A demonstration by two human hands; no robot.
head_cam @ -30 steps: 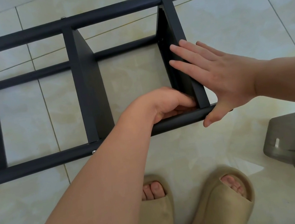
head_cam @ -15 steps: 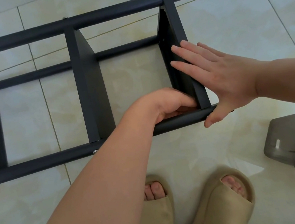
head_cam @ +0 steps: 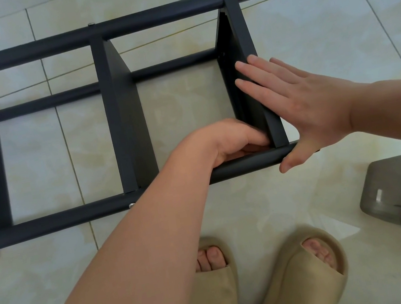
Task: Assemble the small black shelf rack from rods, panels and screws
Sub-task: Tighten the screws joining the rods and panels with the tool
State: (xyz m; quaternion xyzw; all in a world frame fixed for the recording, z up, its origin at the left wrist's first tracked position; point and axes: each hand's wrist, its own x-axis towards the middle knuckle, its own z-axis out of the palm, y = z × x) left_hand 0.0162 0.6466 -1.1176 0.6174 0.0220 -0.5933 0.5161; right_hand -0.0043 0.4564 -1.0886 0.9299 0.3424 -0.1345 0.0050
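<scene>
Black metal shelf rack (head_cam: 121, 112), right hand (head_cam: 303, 108) flat with straight fingers (head_cam: 263, 89) on its end panel (head_cam: 241, 38), left hand (head_cam: 229, 139) curled in the inner corner at near rod (head_cam: 244, 164), grip hidden, free room to its left.

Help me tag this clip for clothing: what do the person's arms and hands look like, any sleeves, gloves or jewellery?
The left forearm and right forearm are bare, no sleeve in view. Neither the left hand nor the right hand wears a glove; no ring, watch or bracelet shows. The right hand's nails look short and unpainted.
</scene>
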